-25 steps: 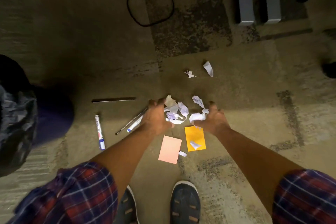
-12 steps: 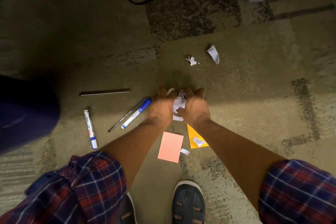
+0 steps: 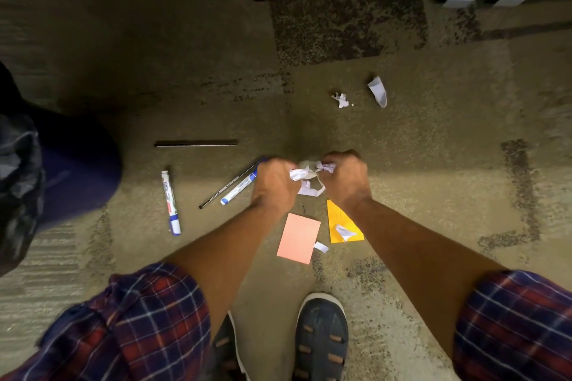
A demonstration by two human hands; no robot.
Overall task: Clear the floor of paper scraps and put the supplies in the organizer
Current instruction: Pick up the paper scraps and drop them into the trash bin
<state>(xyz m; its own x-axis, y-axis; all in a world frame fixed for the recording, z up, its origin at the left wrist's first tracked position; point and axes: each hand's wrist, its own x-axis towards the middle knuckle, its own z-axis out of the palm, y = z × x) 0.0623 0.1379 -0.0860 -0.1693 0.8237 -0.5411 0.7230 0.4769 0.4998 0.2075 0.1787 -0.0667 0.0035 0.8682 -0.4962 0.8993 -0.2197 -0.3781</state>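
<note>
The left hand [image 3: 272, 184] and right hand [image 3: 346, 178] were both closed in a grip on one wad of crumpled paper scraps [image 3: 309, 176], held between them just above the floor [image 3: 433, 164]. Two more scraps [image 3: 378, 90] lay beyond; markers [image 3: 171, 202] lay to the left.

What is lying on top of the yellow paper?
A small crumpled white scrap sits on the yellow paper near its lower edge. The right forearm covers the paper's upper right part, so anything there is hidden.
</note>
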